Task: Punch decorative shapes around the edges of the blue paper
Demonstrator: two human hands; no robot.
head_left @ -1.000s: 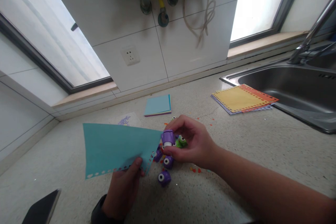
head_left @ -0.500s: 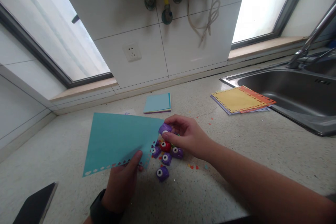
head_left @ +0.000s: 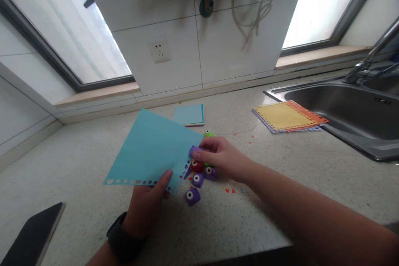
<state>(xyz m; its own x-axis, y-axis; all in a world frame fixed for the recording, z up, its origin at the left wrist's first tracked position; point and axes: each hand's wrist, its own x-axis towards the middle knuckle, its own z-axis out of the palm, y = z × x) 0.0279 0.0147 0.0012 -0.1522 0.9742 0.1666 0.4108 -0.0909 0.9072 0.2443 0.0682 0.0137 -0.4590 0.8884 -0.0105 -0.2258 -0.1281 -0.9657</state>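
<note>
My left hand pinches a square turquoise sheet near its lower corner, thumb flat on top and fingers folded underneath. The sheet is tilted above the speckled countertop, and small cut-out shapes line its two nearer edges. My right hand is clamped on a purple punch at the sheet's right-hand corner, thumb in front, fingertips curled behind; I cannot tell whether the paper sits inside its slot.

The sheet looks light and fairly stiff, holding almost flat from one grip, though I judge it would crease under a hard squeeze. The perforated borders are probably its weakest part, liable to tear, so the plain area just inside them seems the safer place to hold. The punch looks like smooth, hard plastic, light and perhaps a little slippery; its rounded sides suit a thumb-and-finger grip.

Just below my right hand, a red punch and more purple ones cluster among scattered paper bits.
</note>
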